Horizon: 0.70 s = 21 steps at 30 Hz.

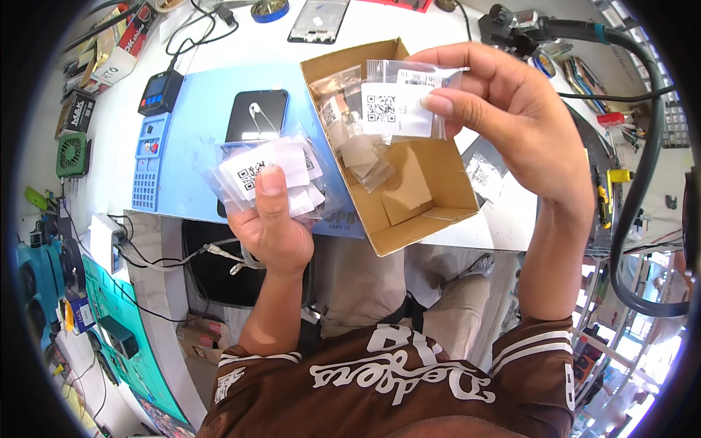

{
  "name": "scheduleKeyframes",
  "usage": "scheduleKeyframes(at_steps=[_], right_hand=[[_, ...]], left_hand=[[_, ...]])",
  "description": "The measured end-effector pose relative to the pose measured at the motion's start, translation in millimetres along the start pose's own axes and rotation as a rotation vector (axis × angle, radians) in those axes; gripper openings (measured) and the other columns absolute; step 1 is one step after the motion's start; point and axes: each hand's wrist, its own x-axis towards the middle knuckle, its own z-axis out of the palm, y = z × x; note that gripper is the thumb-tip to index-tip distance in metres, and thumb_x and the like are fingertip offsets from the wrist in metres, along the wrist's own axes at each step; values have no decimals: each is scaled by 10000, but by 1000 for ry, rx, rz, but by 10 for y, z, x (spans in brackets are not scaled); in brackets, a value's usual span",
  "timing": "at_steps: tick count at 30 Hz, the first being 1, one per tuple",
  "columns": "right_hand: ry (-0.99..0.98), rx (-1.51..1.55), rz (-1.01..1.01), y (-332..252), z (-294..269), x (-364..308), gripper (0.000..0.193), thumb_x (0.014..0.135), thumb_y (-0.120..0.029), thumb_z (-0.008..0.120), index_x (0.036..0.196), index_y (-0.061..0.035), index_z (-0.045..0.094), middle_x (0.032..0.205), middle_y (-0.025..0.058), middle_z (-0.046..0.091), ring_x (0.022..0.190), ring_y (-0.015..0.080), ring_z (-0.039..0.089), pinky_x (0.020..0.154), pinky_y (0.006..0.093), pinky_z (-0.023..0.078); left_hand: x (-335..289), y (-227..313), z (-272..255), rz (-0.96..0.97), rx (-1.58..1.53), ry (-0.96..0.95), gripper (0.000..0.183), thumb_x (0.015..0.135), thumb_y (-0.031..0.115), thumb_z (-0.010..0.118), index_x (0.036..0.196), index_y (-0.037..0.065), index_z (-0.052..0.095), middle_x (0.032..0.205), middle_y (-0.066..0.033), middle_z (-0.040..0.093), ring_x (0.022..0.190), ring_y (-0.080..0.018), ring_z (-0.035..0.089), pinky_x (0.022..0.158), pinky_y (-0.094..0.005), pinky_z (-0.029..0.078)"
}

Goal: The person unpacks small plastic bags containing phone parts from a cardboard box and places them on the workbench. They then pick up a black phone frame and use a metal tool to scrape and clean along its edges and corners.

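I see a small clear bag (394, 109) with a black-and-white square on its label. The right hand (511, 120) pinches the bag's right end, thumb on top, over the far part of the brown box (447, 182). The box has open room at its near end, and its near corner shows past the edge of the white table (431, 25). Left of it, the left hand (274, 230), thumb up, holds a messy bag stack (281, 164); they overlap, so I can't quite count them.
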Motion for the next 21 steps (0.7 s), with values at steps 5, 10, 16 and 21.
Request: scheduleKeyframes(at_steps=[5,10,16,21], right_hand=[[-24,202,38,-17,-55,-96,435,980,-152,698,1375,0,599,972,2,726,797,30,635,588,157,412],[2,277,74,-25,-13,-147,358,979,-105,692,1310,6,612,944,11,713,830,49,641,686,191,479],[19,317,76,-12,3,-177,270,979,-96,690,1225,1,639,969,22,721,872,54,663,740,198,514],[5,347,25,21,-1,-184,173,972,-71,680,1131,-17,643,1061,64,727,940,74,671,819,228,545]], left_hand=[[37,-13,30,-15,-14,-23,298,1035,213,626,1193,-38,613,1055,-106,707,902,-171,703,799,-328,587],[42,-52,4,-33,-9,-29,296,1033,201,629,1202,-42,620,1070,-107,710,912,-164,700,806,-323,583],[45,-14,56,-14,-27,-67,271,1035,168,621,1210,-39,624,1076,-106,713,928,-159,697,832,-310,571],[47,-8,51,-7,-22,-81,268,1035,166,622,1210,-37,626,1075,-104,715,927,-154,696,832,-306,567]])
